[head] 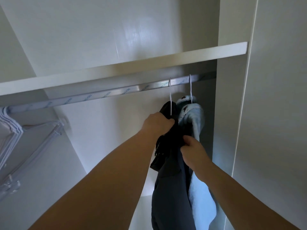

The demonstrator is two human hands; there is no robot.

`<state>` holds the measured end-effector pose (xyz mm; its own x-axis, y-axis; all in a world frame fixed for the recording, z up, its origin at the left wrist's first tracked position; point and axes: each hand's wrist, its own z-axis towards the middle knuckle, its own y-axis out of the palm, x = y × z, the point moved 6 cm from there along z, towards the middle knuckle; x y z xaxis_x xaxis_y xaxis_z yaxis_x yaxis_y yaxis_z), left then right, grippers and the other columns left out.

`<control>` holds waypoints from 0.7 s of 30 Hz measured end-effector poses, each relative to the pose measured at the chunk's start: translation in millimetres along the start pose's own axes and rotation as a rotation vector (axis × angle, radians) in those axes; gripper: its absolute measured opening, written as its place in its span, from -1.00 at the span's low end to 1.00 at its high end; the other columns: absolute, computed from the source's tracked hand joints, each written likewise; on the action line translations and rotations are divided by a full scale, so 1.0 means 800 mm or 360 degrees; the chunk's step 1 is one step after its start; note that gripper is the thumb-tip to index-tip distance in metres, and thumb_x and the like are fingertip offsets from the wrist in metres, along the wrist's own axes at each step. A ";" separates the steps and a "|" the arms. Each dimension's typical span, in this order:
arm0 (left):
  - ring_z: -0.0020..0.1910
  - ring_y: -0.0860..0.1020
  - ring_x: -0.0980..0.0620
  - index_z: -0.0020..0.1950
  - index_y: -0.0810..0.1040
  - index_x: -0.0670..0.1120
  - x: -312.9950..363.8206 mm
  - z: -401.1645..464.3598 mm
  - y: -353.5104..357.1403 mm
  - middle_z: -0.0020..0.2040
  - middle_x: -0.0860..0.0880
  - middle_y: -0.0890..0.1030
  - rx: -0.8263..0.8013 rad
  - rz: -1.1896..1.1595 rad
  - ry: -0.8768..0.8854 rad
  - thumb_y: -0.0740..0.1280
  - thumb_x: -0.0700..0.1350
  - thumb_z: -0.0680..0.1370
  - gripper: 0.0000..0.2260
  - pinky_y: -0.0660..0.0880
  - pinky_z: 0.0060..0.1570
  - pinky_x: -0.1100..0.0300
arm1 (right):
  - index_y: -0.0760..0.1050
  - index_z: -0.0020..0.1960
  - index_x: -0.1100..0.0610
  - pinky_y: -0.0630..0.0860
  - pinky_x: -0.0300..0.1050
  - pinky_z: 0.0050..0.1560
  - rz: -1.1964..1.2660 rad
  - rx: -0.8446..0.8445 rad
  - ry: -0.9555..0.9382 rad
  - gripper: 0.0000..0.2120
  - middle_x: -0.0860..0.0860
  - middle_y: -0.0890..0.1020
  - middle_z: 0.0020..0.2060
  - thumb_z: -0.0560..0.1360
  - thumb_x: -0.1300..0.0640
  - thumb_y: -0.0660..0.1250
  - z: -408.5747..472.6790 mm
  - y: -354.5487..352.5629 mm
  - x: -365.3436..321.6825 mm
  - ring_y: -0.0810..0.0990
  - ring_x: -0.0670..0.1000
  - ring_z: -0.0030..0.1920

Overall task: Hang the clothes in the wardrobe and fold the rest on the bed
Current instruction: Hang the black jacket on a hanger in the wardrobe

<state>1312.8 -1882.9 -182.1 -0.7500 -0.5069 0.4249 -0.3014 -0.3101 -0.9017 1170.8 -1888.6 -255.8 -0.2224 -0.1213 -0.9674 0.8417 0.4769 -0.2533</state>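
A dark garment [171, 185] hangs from a white hanger [170, 97] hooked on the metal wardrobe rail [106, 94]. My left hand [157, 123] grips the garment's top at the hanger's shoulder. A little lower, my right hand [193, 151] pinches the dark fabric on its right side. Just right of it, a light blue fleece garment [196, 118] hangs on a second white hanger [190, 90], touching the dark one.
A white shelf [126, 65] runs above the rail. Several empty white hangers [11, 135] hang bunched at the rail's far left. The wardrobe's right side panel [232, 113] stands close beside the blue garment. The rail's middle stretch is bare.
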 end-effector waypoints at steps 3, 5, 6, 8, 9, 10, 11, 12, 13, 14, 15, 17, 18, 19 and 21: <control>-0.26 0.46 -0.05 -0.30 0.33 -0.12 -0.001 -0.028 -0.022 -0.30 -0.04 0.42 0.0063 0.0035 0.0066 0.18 0.04 0.59 -0.66 0.32 -0.35 0.18 | 0.48 0.00 0.21 0.35 -0.25 -0.32 -0.0082 0.0014 -0.0003 -0.75 0.13 0.51 -0.27 0.45 0.38 0.08 -0.015 -0.008 -0.013 0.44 0.02 -0.27; -0.21 0.48 -0.09 -0.29 0.32 -0.13 -0.001 -0.053 -0.038 -0.28 -0.07 0.44 0.0101 0.0084 0.0133 0.15 0.02 0.61 -0.67 0.29 -0.37 0.17 | 0.44 -0.10 0.16 0.30 -0.25 -0.35 -0.0160 0.0052 -0.0008 -0.80 0.04 0.45 -0.35 0.44 0.37 0.09 -0.030 -0.018 -0.027 0.40 0.01 -0.32; -0.17 0.50 -0.11 -0.24 0.36 -0.15 -0.002 -0.069 -0.046 -0.23 -0.10 0.49 0.0113 0.0108 0.0163 0.14 0.02 0.62 -0.69 0.32 -0.32 0.17 | 0.42 -0.13 0.12 0.29 -0.24 -0.36 -0.0196 0.0062 -0.0027 -0.80 0.00 0.43 -0.36 0.44 0.36 0.10 -0.040 -0.024 -0.038 0.40 0.01 -0.32; -0.07 0.53 -0.12 0.00 0.48 -0.20 -0.003 -0.104 -0.063 -0.03 -0.17 0.58 0.0126 0.0103 0.0224 0.13 0.00 0.63 -0.71 0.41 -0.18 0.15 | 0.44 0.04 0.08 0.33 -0.22 -0.30 -0.0251 0.0051 -0.0077 -0.76 -0.01 0.46 -0.24 0.48 0.33 0.13 -0.068 -0.033 -0.063 0.45 0.04 -0.23; -0.01 0.55 -0.13 0.14 0.50 -0.22 -0.002 -0.122 -0.070 0.06 -0.18 0.58 0.0128 0.0105 0.0266 0.13 0.00 0.63 -0.69 0.46 -0.09 0.13 | 0.41 0.25 0.09 0.36 -0.22 -0.24 -0.0292 0.0033 -0.0085 -0.66 0.02 0.48 -0.12 0.52 0.31 0.14 -0.083 -0.038 -0.075 0.47 0.03 -0.16; 0.06 0.55 -0.13 0.24 0.48 -0.22 0.000 -0.143 -0.078 0.13 -0.18 0.58 0.0125 0.0122 0.0302 0.13 -0.01 0.64 -0.66 0.48 0.00 0.11 | 0.32 0.39 0.11 0.38 -0.22 -0.16 -0.0337 0.0010 -0.0092 -0.58 0.07 0.50 0.01 0.55 0.29 0.15 -0.101 -0.042 -0.087 0.48 0.02 -0.11; 0.11 0.54 -0.12 0.29 0.46 -0.20 0.001 -0.165 -0.086 0.18 -0.17 0.57 0.0120 0.0142 0.0333 0.13 -0.01 0.64 -0.65 0.47 0.09 0.09 | 0.24 0.46 0.14 0.39 -0.22 -0.09 -0.0387 -0.0012 -0.0093 -0.53 0.12 0.50 0.15 0.57 0.27 0.16 -0.120 -0.047 -0.099 0.49 0.02 -0.05; 0.15 0.53 -0.11 0.31 0.45 -0.19 0.003 -0.188 -0.095 0.21 -0.15 0.55 0.0110 0.0161 0.0352 0.13 -0.01 0.65 -0.65 0.45 0.14 0.08 | 0.18 0.50 0.15 0.39 -0.21 0.00 -0.0448 -0.0027 -0.0103 -0.50 0.13 0.46 0.27 0.58 0.25 0.16 -0.142 -0.052 -0.112 0.50 0.05 0.06; 0.18 0.52 -0.09 0.33 0.44 -0.17 0.003 -0.211 -0.104 0.24 -0.14 0.54 0.0093 0.0181 0.0367 0.13 -0.01 0.65 -0.66 0.43 0.17 0.09 | 0.15 0.51 0.16 0.38 -0.22 0.09 -0.0510 -0.0043 -0.0091 -0.49 0.14 0.40 0.36 0.58 0.24 0.16 -0.163 -0.057 -0.123 0.48 0.08 0.19; 0.20 0.51 -0.08 0.34 0.43 -0.16 0.004 -0.232 -0.111 0.25 -0.13 0.53 0.0068 0.0197 0.0380 0.12 -0.01 0.65 -0.66 0.42 0.18 0.11 | 0.15 0.50 0.18 0.34 -0.21 0.14 -0.0567 -0.0058 -0.0080 -0.50 0.15 0.37 0.39 0.59 0.24 0.16 -0.184 -0.062 -0.131 0.43 0.11 0.27; 0.21 0.50 -0.08 0.34 0.42 -0.15 0.003 -0.251 -0.116 0.27 -0.12 0.52 0.0039 0.0204 0.0384 0.12 -0.01 0.65 -0.66 0.41 0.19 0.12 | 0.18 0.48 0.20 0.34 -0.20 0.13 -0.0621 -0.0067 -0.0062 -0.53 0.16 0.38 0.37 0.59 0.24 0.16 -0.203 -0.067 -0.137 0.43 0.11 0.27; 0.24 0.48 -0.08 0.35 0.41 -0.15 0.001 -0.284 -0.126 0.29 -0.12 0.51 -0.0009 0.0174 0.0364 0.12 0.00 0.66 -0.65 0.40 0.21 0.12 | 0.22 0.45 0.18 0.39 -0.15 0.10 -0.0699 -0.0076 -0.0028 -0.55 0.16 0.40 0.35 0.57 0.23 0.16 -0.240 -0.077 -0.143 0.47 0.08 0.15; 0.25 0.48 -0.08 0.35 0.41 -0.16 0.000 -0.297 -0.129 0.29 -0.12 0.50 -0.0024 0.0157 0.0362 0.12 0.00 0.66 -0.65 0.39 0.21 0.12 | 0.20 0.47 0.16 0.38 -0.14 0.16 -0.0735 -0.0086 -0.0010 -0.53 0.13 0.36 0.39 0.57 0.22 0.16 -0.258 -0.080 -0.145 0.45 0.06 0.19; 0.25 0.47 -0.09 0.35 0.41 -0.16 0.000 -0.307 -0.132 0.29 -0.13 0.50 -0.0038 0.0152 0.0376 0.12 0.00 0.66 -0.65 0.39 0.22 0.10 | 0.16 0.50 0.14 0.33 -0.13 0.26 -0.0765 -0.0098 0.0036 -0.49 0.10 0.31 0.44 0.57 0.21 0.16 -0.276 -0.083 -0.144 0.40 0.07 0.30; 0.24 0.48 -0.10 0.35 0.41 -0.16 0.006 -0.322 -0.131 0.28 -0.13 0.50 -0.0058 0.0170 0.0470 0.12 0.00 0.65 -0.65 0.40 0.22 0.07 | 0.14 0.51 0.17 0.28 -0.13 0.33 -0.0800 -0.0074 0.0117 -0.49 0.09 0.26 0.47 0.58 0.24 0.15 -0.307 -0.089 -0.138 0.29 0.09 0.42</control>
<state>1189.1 -1646.0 -106.3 -0.9156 -0.2779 0.2907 -0.2284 -0.2357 -0.9446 1014.5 -1695.6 -129.6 -0.6298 -0.2847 -0.7227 0.5992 0.4139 -0.6853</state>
